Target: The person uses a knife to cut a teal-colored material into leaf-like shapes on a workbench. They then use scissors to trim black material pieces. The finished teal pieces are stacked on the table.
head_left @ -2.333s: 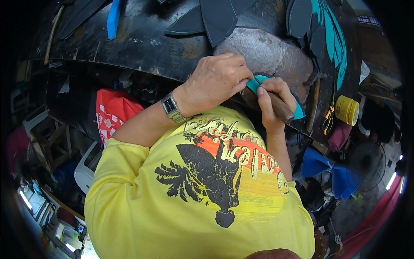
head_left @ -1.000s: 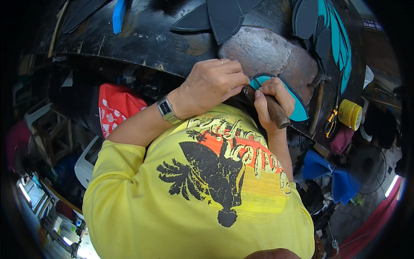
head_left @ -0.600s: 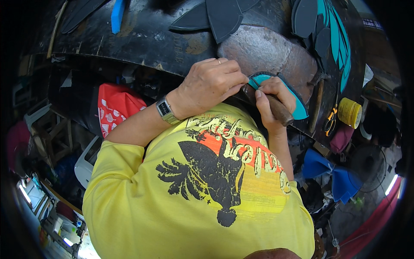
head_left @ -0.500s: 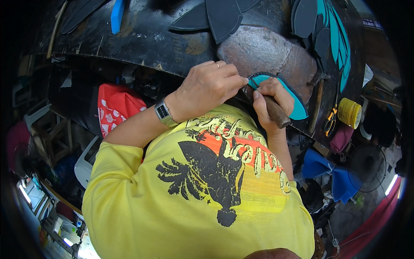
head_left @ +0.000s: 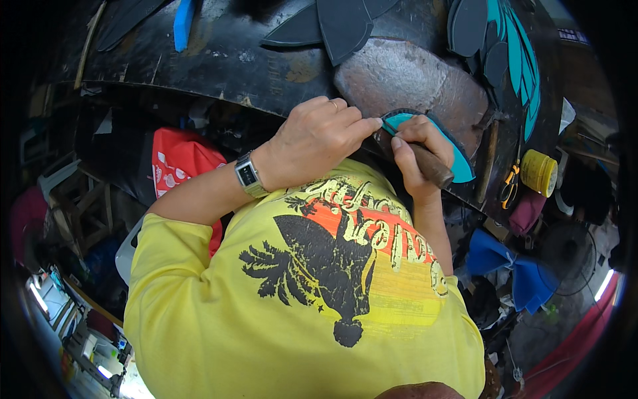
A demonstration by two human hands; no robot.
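In front of my chest, a teal shoe-shaped piece with a black rim lies at the near edge of a brown stone slab. My left hand is closed, its thumb and forefinger pinched at the piece's left end; it cannot be told whether they grip the rim itself. Wrapped round a tool with a thick brown wooden handle, my right hand rests over the teal piece. The handle's butt points down and right, toward me. The tool's working end is dark and mostly hidden beside my fingers.
Around the stone slab spreads a black worktable. Black cut pieces lie beyond it, with teal strips at the right. A yellow tub and orange-handled scissors sit at the right edge. A red cloth hangs left.
The tool's handle butt has shifted slightly right and up. My left hand has turned a little, its fingers still at the piece's left end. The teal piece has barely moved.
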